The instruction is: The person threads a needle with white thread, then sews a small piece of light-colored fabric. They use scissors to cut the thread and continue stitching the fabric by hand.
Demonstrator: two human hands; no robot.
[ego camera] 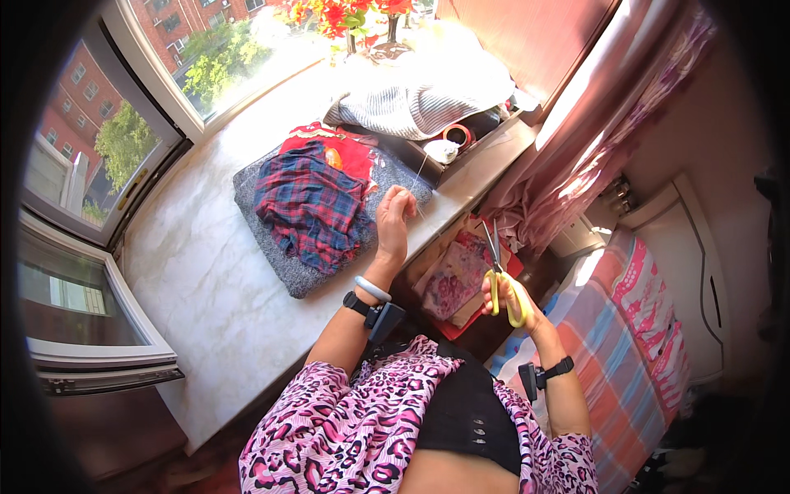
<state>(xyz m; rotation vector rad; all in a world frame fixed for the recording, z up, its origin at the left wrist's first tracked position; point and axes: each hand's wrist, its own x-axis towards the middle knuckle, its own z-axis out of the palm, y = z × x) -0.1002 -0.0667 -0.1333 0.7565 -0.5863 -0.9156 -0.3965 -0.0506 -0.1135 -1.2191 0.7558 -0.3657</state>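
My left hand (394,216) has its fingertips pinched on a thin pale thread (422,164), which runs up toward a white ball of thread (441,150) at the box edge. To its left, a crumpled blue-and-red plaid cloth (308,210) lies on a folded grey fleecy cloth (271,265). Red fabric with a lace trim (352,159) and a small orange object (333,159) sit at the plaid cloth's far side. Out past the sill edge, my right hand (517,296) grips yellow-handled scissors (495,267), blades pointing up and slightly apart.
A marbled windowsill (185,259) carries a dark box (416,154) partly covered by a striped cloth (401,111). Red artificial flowers (336,21) stand behind. Open window sashes (92,315) are at left. Pink curtains (592,129) and a plaid-covered bed (617,346) are at right.
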